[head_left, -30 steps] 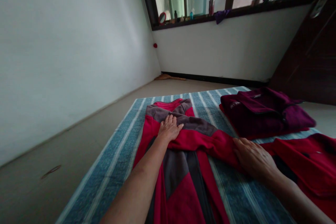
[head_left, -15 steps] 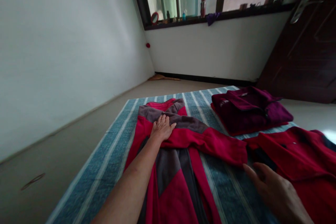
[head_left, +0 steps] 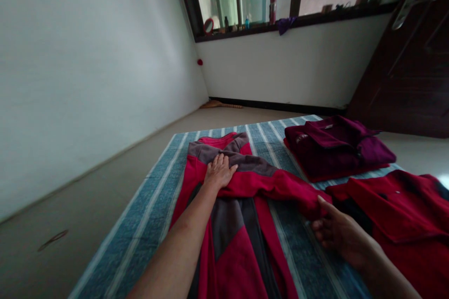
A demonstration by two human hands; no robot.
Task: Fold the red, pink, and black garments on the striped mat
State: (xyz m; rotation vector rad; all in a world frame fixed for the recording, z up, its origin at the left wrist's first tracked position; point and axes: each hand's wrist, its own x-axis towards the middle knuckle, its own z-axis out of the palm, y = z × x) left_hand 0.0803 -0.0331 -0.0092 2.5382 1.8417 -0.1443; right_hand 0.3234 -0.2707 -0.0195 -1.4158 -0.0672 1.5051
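A red-and-grey jacket (head_left: 229, 233) lies lengthwise on the striped bed cover, its sides folded inward and one sleeve (head_left: 261, 181) stretched across to the right. My left hand (head_left: 220, 171) presses flat on the upper part of that sleeve, fingers spread. At the cuff end, my right hand (head_left: 338, 231) has its thumb on top of the red fabric and its fingers curled under it. Close to the right wrist is another red garment (head_left: 403, 215) with dark parts, partly cut off by the picture edge.
Beyond the red garment sits a stack of folded clothes with a purple jacket (head_left: 336, 145) on top. The blue striped cover (head_left: 140, 215) ends at the left above the floor. A dark door (head_left: 410, 70) stands at right; bottles and a mirror line the windowsill (head_left: 242, 32).
My right hand has moved up and left onto the cuff and closed round it. The left hand stays on the sleeve. The view has shifted slightly.
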